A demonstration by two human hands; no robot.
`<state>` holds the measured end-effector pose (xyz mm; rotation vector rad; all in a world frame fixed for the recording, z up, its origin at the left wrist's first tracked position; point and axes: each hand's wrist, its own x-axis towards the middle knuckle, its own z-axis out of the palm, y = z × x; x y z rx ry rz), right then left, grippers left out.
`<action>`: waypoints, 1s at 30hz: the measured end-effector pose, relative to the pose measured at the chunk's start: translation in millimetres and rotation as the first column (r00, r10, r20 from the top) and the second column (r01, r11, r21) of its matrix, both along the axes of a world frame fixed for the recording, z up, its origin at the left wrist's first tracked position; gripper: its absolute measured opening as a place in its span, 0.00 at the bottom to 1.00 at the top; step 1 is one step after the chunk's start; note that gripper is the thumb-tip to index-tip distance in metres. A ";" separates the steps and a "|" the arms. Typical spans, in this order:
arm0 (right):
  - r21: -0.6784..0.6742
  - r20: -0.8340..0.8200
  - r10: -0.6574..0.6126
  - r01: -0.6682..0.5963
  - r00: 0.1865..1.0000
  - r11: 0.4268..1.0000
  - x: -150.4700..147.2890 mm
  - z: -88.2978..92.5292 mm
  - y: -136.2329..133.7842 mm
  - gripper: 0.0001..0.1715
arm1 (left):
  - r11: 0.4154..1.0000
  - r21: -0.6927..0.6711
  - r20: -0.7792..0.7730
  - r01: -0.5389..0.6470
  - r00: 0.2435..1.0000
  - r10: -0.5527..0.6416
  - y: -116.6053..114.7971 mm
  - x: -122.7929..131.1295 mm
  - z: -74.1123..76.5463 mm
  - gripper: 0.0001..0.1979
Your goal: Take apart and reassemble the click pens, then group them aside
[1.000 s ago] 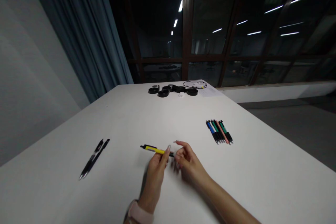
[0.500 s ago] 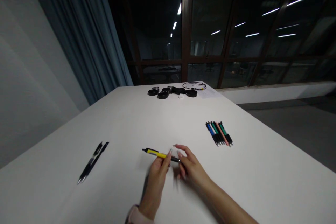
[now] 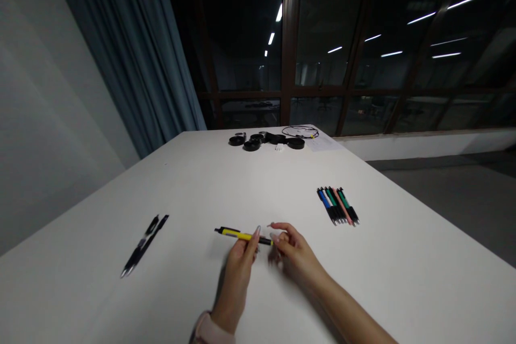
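Observation:
My left hand [image 3: 238, 266] pinches a yellow pen [image 3: 237, 235] between thumb and fingers, over the front of the table. The pen's black clip end points left, and its dark grip points right. A small yellow bit shows at the end of that grip. Right beside it is my right hand [image 3: 296, 255], its thumb and a finger closed together at the writing end and the index finger stretched above. Whatever sits between those right fingertips is hidden, and they are slightly blurred.
Two dark pens [image 3: 145, 247] lie side by side at the left on the white table [image 3: 226, 183]. A row of several coloured pens [image 3: 337, 206] lies at the right. Black rolls [image 3: 252, 145], a white piece [image 3: 279, 147] and a looped cable [image 3: 300, 131] are at the far end.
My left hand and the yellow pen have shifted slightly left, while my right hand stays nearly in place. A yellow bit now shows at the grip's end. The camera view has shifted a little.

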<state>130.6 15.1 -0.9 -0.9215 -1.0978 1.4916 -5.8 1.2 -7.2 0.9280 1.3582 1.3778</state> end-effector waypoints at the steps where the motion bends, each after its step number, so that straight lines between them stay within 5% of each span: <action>1: -0.004 0.013 0.002 -0.002 1.000 1.000 0.8 0.8 0.3 0.33 | 1.000 0.002 0.002 -0.013 1.000 0.013 0.3 -0.8 -0.1 0.29; 8: -0.021 0.209 0.030 -0.026 0.977 0.999 5.5 -2.0 2.3 0.31 | 0.998 0.004 0.000 -0.058 0.998 0.058 -0.9 -1.8 0.7 0.29; 23: -0.006 0.231 0.039 -0.038 0.972 0.999 22.3 1.3 9.2 0.29 | 0.954 0.052 0.197 -0.294 0.940 0.279 11.4 -35.6 7.6 0.29; 27: 0.048 0.332 -0.059 0.046 0.941 0.998 28.1 -3.5 12.4 0.24 | 0.945 0.055 0.090 -0.322 0.944 0.317 14.1 -45.6 8.6 0.30; 30: 0.191 0.527 -0.220 0.138 0.821 0.972 33.2 -8.5 11.9 0.17 | 0.988 0.024 -0.121 -0.156 0.980 0.157 15.1 -43.3 5.8 0.30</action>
